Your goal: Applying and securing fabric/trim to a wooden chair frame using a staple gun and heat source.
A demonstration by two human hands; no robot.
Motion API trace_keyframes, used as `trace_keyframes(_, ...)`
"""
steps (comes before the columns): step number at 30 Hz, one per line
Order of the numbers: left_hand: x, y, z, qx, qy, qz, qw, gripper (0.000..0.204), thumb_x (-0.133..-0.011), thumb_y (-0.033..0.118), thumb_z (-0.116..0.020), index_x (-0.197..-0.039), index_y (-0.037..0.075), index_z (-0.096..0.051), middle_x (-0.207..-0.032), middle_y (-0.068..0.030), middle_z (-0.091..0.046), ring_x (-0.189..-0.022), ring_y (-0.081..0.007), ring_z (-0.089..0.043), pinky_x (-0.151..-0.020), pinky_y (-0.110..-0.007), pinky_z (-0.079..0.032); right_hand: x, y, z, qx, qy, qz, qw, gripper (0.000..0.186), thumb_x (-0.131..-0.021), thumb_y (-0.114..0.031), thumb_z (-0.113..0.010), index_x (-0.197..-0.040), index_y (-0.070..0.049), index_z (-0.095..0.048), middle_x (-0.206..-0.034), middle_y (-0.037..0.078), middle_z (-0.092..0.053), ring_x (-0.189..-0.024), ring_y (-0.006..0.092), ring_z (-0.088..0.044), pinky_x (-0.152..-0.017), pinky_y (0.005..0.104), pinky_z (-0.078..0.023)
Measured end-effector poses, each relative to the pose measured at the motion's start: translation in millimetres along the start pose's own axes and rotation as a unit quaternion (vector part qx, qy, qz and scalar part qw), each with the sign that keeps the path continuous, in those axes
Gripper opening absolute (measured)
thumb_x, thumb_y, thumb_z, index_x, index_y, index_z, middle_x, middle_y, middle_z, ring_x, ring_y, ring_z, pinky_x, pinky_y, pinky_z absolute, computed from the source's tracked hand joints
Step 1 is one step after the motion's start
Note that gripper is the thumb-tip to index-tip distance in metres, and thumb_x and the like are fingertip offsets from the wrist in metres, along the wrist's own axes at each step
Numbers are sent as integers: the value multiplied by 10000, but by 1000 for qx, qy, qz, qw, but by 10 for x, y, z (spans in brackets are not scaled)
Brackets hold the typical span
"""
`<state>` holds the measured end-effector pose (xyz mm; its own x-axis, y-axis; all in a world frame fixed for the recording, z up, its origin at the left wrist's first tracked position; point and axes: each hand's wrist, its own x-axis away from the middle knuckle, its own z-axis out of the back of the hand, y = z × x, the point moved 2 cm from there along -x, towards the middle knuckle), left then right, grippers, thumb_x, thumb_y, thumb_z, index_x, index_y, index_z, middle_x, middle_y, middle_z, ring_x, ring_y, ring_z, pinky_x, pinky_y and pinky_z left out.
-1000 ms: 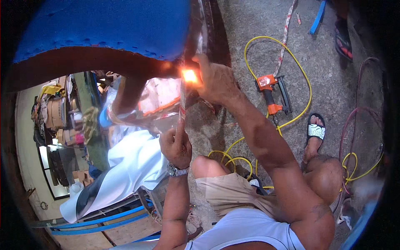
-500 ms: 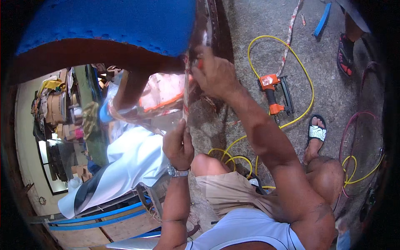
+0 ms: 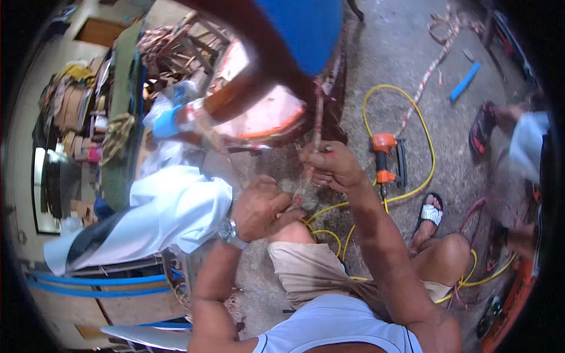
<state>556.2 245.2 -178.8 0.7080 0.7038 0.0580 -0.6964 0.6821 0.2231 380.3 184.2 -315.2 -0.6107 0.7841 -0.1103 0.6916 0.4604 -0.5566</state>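
Note:
A thin pale, red-marked strip [image 3: 318, 121] hangs from the dark brown frame of a blue-topped upholstered piece [image 3: 304, 32]. My right hand [image 3: 334, 167] is closed around the strip below the frame, with a small dark and red object at its fingers, too blurred to name. My left hand [image 3: 260, 207], wearing a wristwatch, is lower and to the left, its fingers closed on the strip's lower part, partly smeared by motion. A white sheet of material [image 3: 165, 206] lies left of my left hand.
An orange nail gun [image 3: 384, 159] with a yellow hose [image 3: 432, 144] lies on the concrete floor [image 3: 406, 76], near a blue strip [image 3: 464, 81]. Another person's foot [image 3: 482, 129] is at the right edge. Piled cardboard and scraps [image 3: 73, 106] line the left side.
The orange glow at my right hand is gone. My right hand has moved down along the strip, and the view has shifted, bringing more of the pink panel and clutter into sight.

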Motion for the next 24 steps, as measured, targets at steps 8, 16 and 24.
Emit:
trace_keyframes(8,1516,-1176,2027,-435,53,192,878,35,-786,106,-637,-817,92,-644,-778,-145,-647,-782,-350,-644,-822,-523,-483,-113,150,-121,-213,-77,148,963,229,-1037,-319,-621,-1079,-97,-660,-567,-85,-318,-502,57,-335,-550,274,-372)
trace_keyframes(16,6145,-963,757,-355,-193,693,597,448,-790,288,-775,-1171,64,-705,-1168,-210,-694,-994,-425,-688,-941,-558,-517,-322,534,-517,-266,-34,47,962,214,-1033,-289,-638,-1055,-80,-677,-578,-85,-377,-514,56,-379,-552,279,-391)
trace_keyframes(24,2502,-859,-138,185,-120,551,805,496,-973,391,-635,-1240,-23,-693,-1035,-176,-770,-893,-214,-732,-791,-349,-564,80,620,-232,-155,69,-32,985,270,-1006,-304,-672,-1081,-47,-641,-609,-74,-419,-531,51,-414,-535,265,-392)
